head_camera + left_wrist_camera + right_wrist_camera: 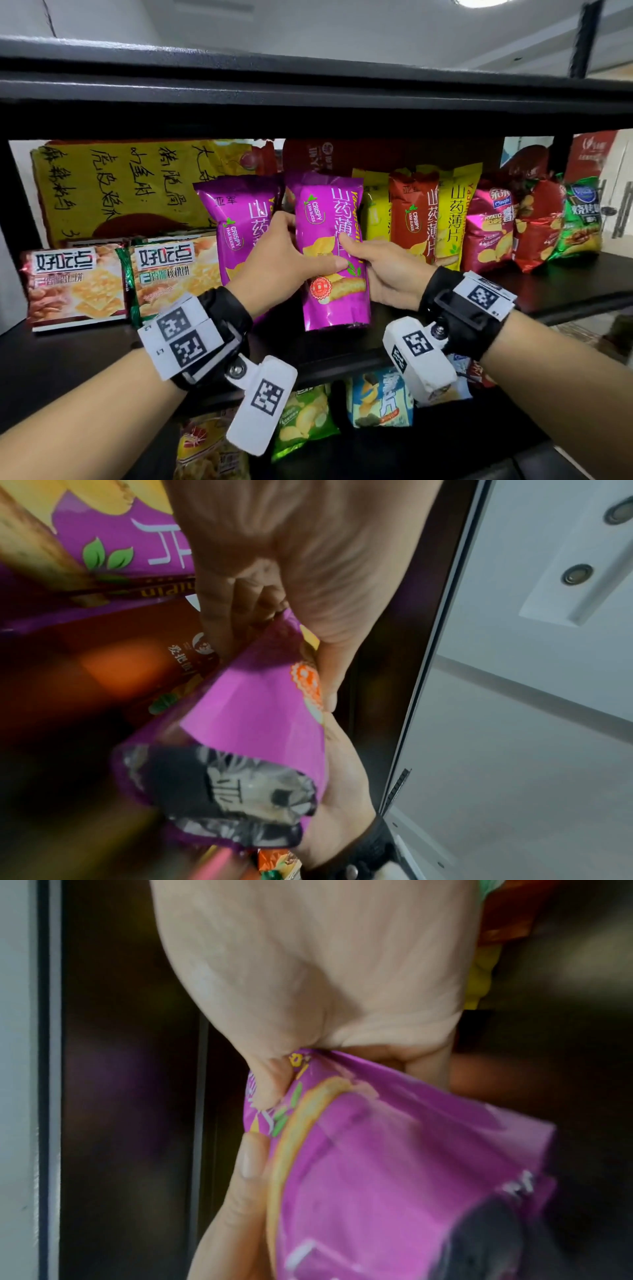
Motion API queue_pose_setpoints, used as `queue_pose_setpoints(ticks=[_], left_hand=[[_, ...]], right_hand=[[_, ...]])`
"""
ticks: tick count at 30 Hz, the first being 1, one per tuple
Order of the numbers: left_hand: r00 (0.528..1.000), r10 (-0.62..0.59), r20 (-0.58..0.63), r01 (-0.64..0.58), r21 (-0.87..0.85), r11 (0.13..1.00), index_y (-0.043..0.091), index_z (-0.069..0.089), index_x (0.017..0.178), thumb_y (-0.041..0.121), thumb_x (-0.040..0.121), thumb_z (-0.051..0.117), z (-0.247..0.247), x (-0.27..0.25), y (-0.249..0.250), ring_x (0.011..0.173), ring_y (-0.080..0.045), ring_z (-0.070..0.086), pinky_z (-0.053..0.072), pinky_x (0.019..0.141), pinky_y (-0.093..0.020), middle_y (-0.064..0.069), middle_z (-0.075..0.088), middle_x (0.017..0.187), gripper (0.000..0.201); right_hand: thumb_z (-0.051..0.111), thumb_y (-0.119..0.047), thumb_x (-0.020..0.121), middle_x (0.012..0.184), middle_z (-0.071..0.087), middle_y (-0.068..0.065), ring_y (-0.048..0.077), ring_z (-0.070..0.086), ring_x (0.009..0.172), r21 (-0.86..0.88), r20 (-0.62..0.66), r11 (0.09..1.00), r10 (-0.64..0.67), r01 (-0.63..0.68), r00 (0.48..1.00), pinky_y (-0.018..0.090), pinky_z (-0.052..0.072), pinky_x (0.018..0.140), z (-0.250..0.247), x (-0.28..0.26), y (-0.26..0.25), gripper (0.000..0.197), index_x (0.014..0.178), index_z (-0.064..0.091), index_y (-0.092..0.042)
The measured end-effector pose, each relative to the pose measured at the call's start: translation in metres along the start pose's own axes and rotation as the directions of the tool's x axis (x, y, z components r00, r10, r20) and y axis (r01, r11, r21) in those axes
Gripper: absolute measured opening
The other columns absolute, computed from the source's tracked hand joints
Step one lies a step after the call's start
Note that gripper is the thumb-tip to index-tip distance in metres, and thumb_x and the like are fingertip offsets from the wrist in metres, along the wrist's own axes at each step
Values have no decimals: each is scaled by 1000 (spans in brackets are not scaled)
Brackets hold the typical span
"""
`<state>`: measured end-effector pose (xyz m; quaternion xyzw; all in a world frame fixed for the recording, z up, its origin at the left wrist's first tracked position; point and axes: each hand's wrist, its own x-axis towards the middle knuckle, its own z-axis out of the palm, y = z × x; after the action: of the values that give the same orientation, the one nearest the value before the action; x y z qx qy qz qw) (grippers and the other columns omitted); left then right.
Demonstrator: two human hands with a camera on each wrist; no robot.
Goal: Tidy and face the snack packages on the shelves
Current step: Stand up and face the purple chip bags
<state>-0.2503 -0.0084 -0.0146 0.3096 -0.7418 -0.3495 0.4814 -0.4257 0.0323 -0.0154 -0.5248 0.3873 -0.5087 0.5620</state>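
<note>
A purple yam-crisp bag (330, 253) stands upright, front toward me, at the middle of the black shelf (565, 284). My left hand (308, 243) grips its left edge, thumb across the front, fingers behind. My right hand (363, 257) grips its right edge, thumb on the front. A second purple bag (236, 219) leans just behind to the left. The left wrist view shows my left hand (274, 601) on the held bag (257, 710). In the right wrist view, my right hand (308, 988) pinches the bag (394, 1150).
Two cracker boxes (75, 281) (174, 274) stand at the left. Yellow and red yam bags (414, 219) and potato chip bags (486, 229) line up on the right. The upper shelf board (308, 85) hangs low overhead. More snack bags (376, 401) lie on the shelf below.
</note>
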Motion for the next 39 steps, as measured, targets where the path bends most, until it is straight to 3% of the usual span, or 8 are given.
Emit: queue_pose_setpoints(ticks=[7,12,18,23,28,31,35,39], left_hand=[[989,139,58,-149,220,964,29,36,129,23,53,99,10,-10,-12,90,19,61,44,68,1,19,64,105,98],[988,152,42,-157,321,934,34,39,118,21,57,98,15,-14,-13,101,0,61,49,76,-13,9,61,116,86],[984,141,-107,-98,337,936,42,36,112,7,61,93,3,-26,-17,89,16,61,44,67,-1,18,65,103,84],[947,145,-285,-58,294,954,33,38,117,9,65,92,-4,-40,-15,84,11,67,50,68,-9,22,69,97,79],[870,168,-464,1,341,940,36,31,123,8,66,92,-29,-48,-20,87,18,63,51,75,-19,24,61,107,88],[868,97,-487,30,246,969,44,35,119,7,67,92,-45,-48,-35,91,5,70,58,81,-38,17,67,108,86],[883,-8,-470,39,57,998,53,43,115,20,65,86,-50,-47,-51,104,-24,72,56,85,-59,6,71,115,75],[889,-30,-456,1,-64,998,52,47,107,4,72,78,-50,-42,-57,108,-40,69,53,80,-70,-4,69,120,67]], right_hand=[[67,-27,80,122,69,17,30,67,108,-26,-40,999,32,-33,999,59,52,95,-10,-5,7,47,121,64,-5],[56,-10,97,121,71,12,27,68,110,-143,7,988,-54,55,998,52,56,92,-18,-1,8,27,124,61,-12],[61,-7,96,121,69,7,7,71,93,-397,69,889,-221,230,973,26,59,69,-2,12,11,32,126,51,-12],[66,-11,93,119,69,11,27,65,110,-536,137,777,-306,330,942,51,52,97,21,26,16,24,116,57,-14],[69,-11,90,110,66,1,0,65,94,-490,223,790,-294,368,929,20,55,79,22,29,21,29,117,59,-13],[73,-19,88,117,61,-1,12,62,100,-539,73,756,-398,371,915,40,57,86,8,21,14,46,130,56,-15],[73,-24,87,102,62,-8,11,60,85,-631,-57,657,-570,413,820,34,54,85,-19,7,-3,40,125,62,-18],[77,-25,82,124,46,-3,21,52,118,-736,-191,547,-733,399,653,40,44,105,-46,-4,-16,55,130,53,-18]])
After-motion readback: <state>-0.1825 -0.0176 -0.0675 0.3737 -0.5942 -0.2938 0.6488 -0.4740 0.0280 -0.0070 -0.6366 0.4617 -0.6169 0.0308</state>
